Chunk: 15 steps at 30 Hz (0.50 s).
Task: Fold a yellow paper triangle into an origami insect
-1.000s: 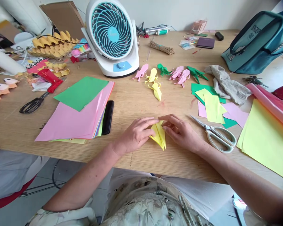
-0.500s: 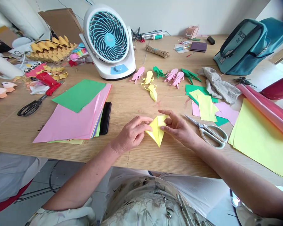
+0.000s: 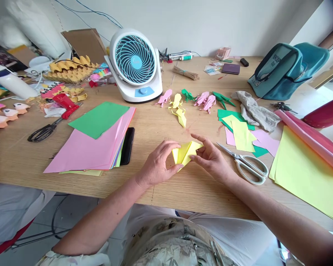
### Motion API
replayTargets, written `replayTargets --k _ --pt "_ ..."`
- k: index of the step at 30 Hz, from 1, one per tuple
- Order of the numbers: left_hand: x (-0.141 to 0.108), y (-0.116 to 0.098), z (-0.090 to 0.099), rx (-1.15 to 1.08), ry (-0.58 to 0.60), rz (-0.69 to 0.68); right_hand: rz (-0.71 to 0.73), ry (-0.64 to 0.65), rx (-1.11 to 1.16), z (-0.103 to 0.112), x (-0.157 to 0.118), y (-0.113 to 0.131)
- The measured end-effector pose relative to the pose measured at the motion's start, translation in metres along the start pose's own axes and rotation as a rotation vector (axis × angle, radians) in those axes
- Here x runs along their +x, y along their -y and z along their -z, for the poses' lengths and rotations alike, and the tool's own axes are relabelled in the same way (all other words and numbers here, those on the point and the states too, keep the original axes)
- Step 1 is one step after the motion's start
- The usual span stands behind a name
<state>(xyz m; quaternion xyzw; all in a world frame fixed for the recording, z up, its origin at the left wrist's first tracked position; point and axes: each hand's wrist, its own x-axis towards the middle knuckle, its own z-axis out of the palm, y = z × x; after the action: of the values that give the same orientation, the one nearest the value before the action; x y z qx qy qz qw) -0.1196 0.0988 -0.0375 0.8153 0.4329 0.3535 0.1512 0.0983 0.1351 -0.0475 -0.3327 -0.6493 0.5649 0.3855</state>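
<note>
A piece of folded yellow origami paper (image 3: 185, 152) is held between my two hands above the near part of the wooden table (image 3: 166, 194). My left hand (image 3: 160, 162) pinches its left side, thumb low in front and fingers along the top left edge. On the other side, my right hand (image 3: 211, 157) grips the right part between thumb and fingers, with the index finger raised. A flap of the paper stands partly opened. Close to my right hand lie scissors (image 3: 251, 168) with white handles. Folded paper animals in pink, green and yellow, among them a yellow one (image 3: 181, 117), sit farther back.
To the left are a stack of coloured paper (image 3: 91, 147), a black phone (image 3: 127, 146) and black-handled scissors (image 3: 43, 132). A white fan (image 3: 135, 62) stands behind. On the right lie paper scraps (image 3: 240, 135), yellow sheets (image 3: 308, 177), a grey cloth (image 3: 256, 111) and a teal bag (image 3: 283, 74).
My left hand has shifted its grip, its thumb now at the paper's lower edge. The flat, pointed yellow shape has been tilted and its flap opened. The camera view has tipped up slightly.
</note>
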Motion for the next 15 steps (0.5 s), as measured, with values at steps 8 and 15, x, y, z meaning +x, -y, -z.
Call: replayTargets --k 8,15 --pt "-0.0011 0.0045 -0.0023 -0.158 0.017 0.061 0.016 0.027 0.056 -0.0025 -0.002 0.0041" --pt "0.0024 0.0026 0.0014 -0.274 0.019 0.107 0.058 0.031 0.14 -0.0011 -0.0013 -0.0031"
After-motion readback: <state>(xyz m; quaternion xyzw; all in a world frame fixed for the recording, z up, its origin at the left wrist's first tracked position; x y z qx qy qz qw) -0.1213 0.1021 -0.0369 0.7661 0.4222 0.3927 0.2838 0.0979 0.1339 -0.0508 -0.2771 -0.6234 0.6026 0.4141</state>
